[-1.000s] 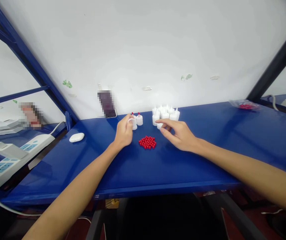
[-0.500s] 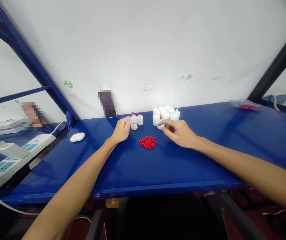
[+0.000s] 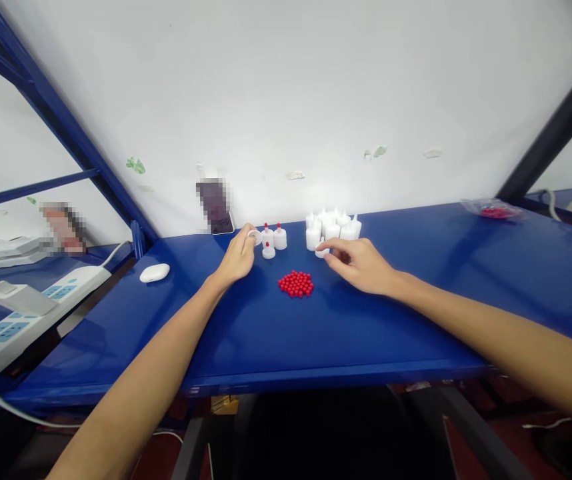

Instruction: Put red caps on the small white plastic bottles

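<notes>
Left hand: fingers grip round white plastic cover, beside red-tipped white containers
Right hand: fingers pinch short white plastic piece
Small red plastic caps: piled between hands; a brushing wrist could scatter them

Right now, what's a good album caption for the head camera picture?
Left hand holding a round white piece, right hand by white nozzle tops, little red caps on a blue table.
</notes>
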`<control>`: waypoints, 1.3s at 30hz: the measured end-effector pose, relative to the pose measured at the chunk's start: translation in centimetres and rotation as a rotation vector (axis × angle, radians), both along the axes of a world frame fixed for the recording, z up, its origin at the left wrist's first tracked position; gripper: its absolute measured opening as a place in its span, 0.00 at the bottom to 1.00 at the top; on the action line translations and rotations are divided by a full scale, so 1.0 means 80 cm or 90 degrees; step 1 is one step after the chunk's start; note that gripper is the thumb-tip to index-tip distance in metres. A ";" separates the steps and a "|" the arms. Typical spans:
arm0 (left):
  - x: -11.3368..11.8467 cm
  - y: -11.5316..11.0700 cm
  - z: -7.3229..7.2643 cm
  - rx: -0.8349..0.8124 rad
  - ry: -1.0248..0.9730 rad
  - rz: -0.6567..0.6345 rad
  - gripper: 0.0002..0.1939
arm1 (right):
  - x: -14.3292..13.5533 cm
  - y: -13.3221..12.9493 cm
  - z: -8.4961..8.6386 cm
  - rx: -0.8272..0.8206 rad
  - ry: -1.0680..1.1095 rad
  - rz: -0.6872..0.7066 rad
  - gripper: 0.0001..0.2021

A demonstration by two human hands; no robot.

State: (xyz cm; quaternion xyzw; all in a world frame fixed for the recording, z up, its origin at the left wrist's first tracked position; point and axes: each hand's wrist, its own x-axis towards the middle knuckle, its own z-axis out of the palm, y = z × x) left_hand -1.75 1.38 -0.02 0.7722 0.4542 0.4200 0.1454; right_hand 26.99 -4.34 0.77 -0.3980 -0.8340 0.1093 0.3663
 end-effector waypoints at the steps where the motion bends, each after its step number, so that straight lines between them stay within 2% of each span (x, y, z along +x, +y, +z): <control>1: 0.000 0.000 0.000 0.007 0.002 0.004 0.07 | 0.000 0.000 0.000 -0.006 -0.004 0.003 0.14; 6: 0.002 -0.001 0.001 0.065 0.038 0.036 0.08 | 0.000 -0.002 0.001 -0.027 -0.021 0.010 0.15; 12: 0.000 -0.001 0.004 0.108 0.089 0.025 0.10 | 0.000 -0.001 0.000 -0.029 -0.026 0.017 0.15; 17: 0.000 -0.002 0.002 0.104 0.155 -0.003 0.09 | 0.001 -0.001 0.001 -0.033 -0.032 0.004 0.15; 25: 0.002 -0.005 0.004 0.078 0.156 -0.012 0.11 | 0.001 0.000 0.000 -0.044 -0.041 -0.011 0.15; 29: -0.003 -0.003 0.003 0.088 0.168 0.018 0.12 | 0.001 0.000 0.000 -0.049 -0.046 -0.011 0.15; 33: -0.006 0.003 -0.001 0.141 0.172 0.071 0.14 | 0.000 0.000 0.001 -0.055 -0.066 -0.003 0.14; 39: -0.006 0.003 -0.001 0.169 0.288 0.011 0.19 | 0.001 0.000 0.000 -0.059 -0.073 -0.009 0.14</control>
